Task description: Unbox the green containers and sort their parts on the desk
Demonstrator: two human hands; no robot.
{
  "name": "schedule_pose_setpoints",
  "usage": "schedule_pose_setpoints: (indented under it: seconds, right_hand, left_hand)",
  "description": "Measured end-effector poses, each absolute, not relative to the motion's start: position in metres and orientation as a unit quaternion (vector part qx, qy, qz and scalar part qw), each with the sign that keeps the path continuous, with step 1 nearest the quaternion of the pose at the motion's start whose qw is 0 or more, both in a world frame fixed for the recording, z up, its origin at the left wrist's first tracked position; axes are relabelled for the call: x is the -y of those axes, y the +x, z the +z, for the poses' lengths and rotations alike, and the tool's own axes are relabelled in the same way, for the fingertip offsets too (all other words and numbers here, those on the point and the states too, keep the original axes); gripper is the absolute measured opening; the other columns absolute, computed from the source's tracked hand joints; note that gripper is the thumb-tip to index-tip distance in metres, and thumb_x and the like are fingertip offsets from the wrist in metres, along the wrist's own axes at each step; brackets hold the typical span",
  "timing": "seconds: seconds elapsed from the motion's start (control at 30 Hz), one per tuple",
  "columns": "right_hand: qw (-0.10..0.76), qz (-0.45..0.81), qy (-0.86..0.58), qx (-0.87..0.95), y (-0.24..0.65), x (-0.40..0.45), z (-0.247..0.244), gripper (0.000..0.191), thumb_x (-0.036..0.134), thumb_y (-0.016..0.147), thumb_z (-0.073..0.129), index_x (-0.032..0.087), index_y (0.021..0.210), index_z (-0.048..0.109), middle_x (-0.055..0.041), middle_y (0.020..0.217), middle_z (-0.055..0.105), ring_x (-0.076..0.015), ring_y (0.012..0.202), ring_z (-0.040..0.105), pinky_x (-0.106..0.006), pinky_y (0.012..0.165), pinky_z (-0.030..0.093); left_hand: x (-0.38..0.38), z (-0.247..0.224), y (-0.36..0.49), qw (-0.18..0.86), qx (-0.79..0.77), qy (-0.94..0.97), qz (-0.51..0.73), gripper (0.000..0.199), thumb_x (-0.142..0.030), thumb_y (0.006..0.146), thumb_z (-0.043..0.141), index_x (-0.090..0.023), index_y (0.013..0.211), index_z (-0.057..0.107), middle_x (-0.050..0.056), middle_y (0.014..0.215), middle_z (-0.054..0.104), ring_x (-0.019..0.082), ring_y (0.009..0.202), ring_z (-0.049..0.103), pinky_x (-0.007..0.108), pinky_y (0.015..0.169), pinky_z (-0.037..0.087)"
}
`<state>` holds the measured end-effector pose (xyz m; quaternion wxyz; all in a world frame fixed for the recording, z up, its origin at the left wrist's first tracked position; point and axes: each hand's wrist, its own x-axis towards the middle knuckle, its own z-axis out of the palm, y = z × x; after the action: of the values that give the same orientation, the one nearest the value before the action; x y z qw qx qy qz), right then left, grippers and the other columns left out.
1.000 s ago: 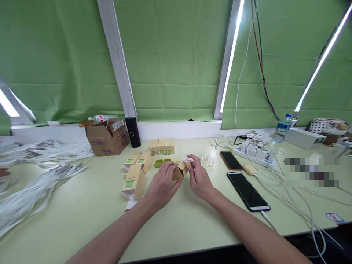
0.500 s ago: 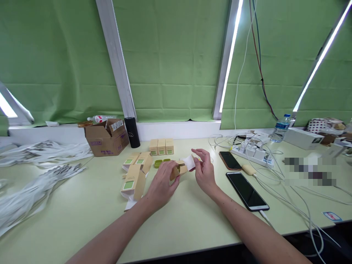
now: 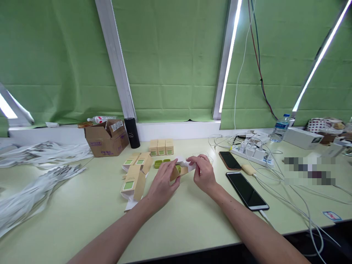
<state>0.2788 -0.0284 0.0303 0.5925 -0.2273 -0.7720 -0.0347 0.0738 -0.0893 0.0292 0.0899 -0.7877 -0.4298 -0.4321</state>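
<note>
My left hand [image 3: 162, 183] is closed around a small tan cardboard box [image 3: 175, 173] above the middle of the table. The box is tilted, its end open, and something green shows inside. At that open end my right hand [image 3: 204, 173] pinches the white inner side of a flap [image 3: 191, 166]; its fingertips partly hide the flap. Behind the left hand lie green square trays [image 3: 162, 163]. To the left stand several tan boxes with green labels, the nearest box [image 3: 133, 183] with its white flaps open. A row of three closed boxes [image 3: 161, 147] sits farther back.
Right of my hands lie a white-framed phone [image 3: 247, 190], a second phone [image 3: 230, 160] and a power strip [image 3: 253, 154] with tangled cables. At left are bundled white straps [image 3: 35, 190], a brown carton [image 3: 106, 141] and a black cylinder [image 3: 132, 132]. A water bottle [image 3: 280, 128] stands back right.
My right hand's fingers have bent down toward the box opening, and the white flap has shifted with them. More of the green content shows. The left hand stays on the box.
</note>
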Motion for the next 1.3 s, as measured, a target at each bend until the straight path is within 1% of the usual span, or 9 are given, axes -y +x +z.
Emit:
schedule_pose_setpoints:
  seconds: [0.23,0.4,0.5,0.63,0.73,0.93,1.07,1.2,1.3]
  right_hand:
    - [0.572,-0.033,-0.209,0.792,0.277,0.04,0.035,0.038,0.005,0.087,0.054,0.026,0.118,0.062,-0.0036,0.097,0.079,-0.0216,0.078,0.073,-0.046,0.09,0.048]
    - [0.597,-0.004,-0.226,0.769,0.274,0.04,0.036,0.029,0.012,0.093,0.055,0.025,0.118,0.063,0.0017,0.074,0.073,-0.0203,0.066,0.068,-0.047,0.092,0.048]
    - [0.581,0.005,-0.238,0.779,0.271,0.041,0.034,0.021,0.014,0.095,0.056,0.025,0.11,0.065,0.0034,0.067,0.07,-0.0195,0.065,0.065,-0.046,0.091,0.046]
    - [0.543,0.016,-0.286,0.789,0.264,0.047,0.032,0.009,0.02,0.095,0.062,0.024,0.091,0.069,0.0,0.072,0.071,-0.0208,0.074,0.064,-0.045,0.09,0.042]
    - [0.531,0.056,-0.327,0.78,0.259,0.051,0.031,0.003,0.024,0.093,0.069,0.024,0.091,0.071,0.0003,0.074,0.072,-0.0213,0.079,0.064,-0.044,0.092,0.039]
    - [0.529,0.141,-0.369,0.751,0.254,0.052,0.029,0.011,0.023,0.095,0.065,0.023,0.084,0.066,-0.001,0.086,0.072,-0.0202,0.086,0.064,-0.043,0.095,0.039]
    - [0.571,0.236,-0.34,0.709,0.253,0.051,0.029,0.016,0.031,0.098,0.061,0.023,0.084,0.061,-0.0041,0.095,0.07,-0.0208,0.089,0.064,-0.038,0.085,0.05]
    - [0.596,0.383,-0.319,0.629,0.252,0.05,0.028,0.025,0.049,0.1,0.06,0.024,0.095,0.059,-0.0068,0.112,0.071,-0.0185,0.085,0.066,-0.032,0.067,0.057]
    - [0.615,0.45,-0.302,0.573,0.251,0.047,0.028,0.036,0.058,0.095,0.065,0.024,0.093,0.056,-0.0041,0.103,0.071,-0.0154,0.075,0.063,-0.028,0.056,0.057]
  left_hand:
    - [0.086,0.028,0.072,0.073,0.443,-0.771,-0.452,0.067,-0.017,0.095,0.063,-0.026,0.158,0.04,0.012,0.127,0.067,0.027,0.123,0.061,0.047,0.1,0.058]
    - [0.087,0.028,0.073,0.075,0.442,-0.768,-0.457,0.069,-0.015,0.094,0.063,-0.028,0.158,0.04,0.012,0.128,0.066,0.027,0.123,0.061,0.047,0.1,0.058]
    - [0.087,0.029,0.071,0.097,0.429,-0.772,-0.458,0.071,-0.014,0.094,0.063,-0.028,0.159,0.038,0.012,0.131,0.064,0.028,0.124,0.061,0.047,0.101,0.058]
    - [0.088,0.032,0.07,0.161,0.403,-0.783,-0.446,0.073,-0.012,0.094,0.063,-0.028,0.161,0.035,0.013,0.13,0.065,0.029,0.123,0.062,0.048,0.101,0.059]
    - [0.089,0.034,0.072,0.219,0.383,-0.791,-0.424,0.074,-0.01,0.094,0.062,-0.025,0.162,0.034,0.013,0.128,0.066,0.029,0.122,0.063,0.047,0.102,0.06]
    - [0.092,0.037,0.077,0.291,0.368,-0.799,-0.377,0.068,-0.006,0.095,0.058,-0.018,0.159,0.038,0.016,0.129,0.067,0.031,0.123,0.063,0.047,0.102,0.06]
    - [0.091,0.038,0.075,0.293,0.39,-0.792,-0.368,0.066,-0.008,0.096,0.059,-0.017,0.159,0.039,0.017,0.13,0.067,0.031,0.123,0.063,0.047,0.101,0.06]
    - [0.089,0.039,0.07,0.29,0.405,-0.783,-0.374,0.068,-0.009,0.097,0.058,-0.019,0.161,0.037,0.017,0.132,0.066,0.031,0.123,0.062,0.048,0.102,0.059]
    - [0.087,0.039,0.067,0.279,0.417,-0.777,-0.381,0.068,-0.01,0.097,0.057,-0.021,0.161,0.036,0.016,0.133,0.066,0.031,0.124,0.062,0.048,0.102,0.058]
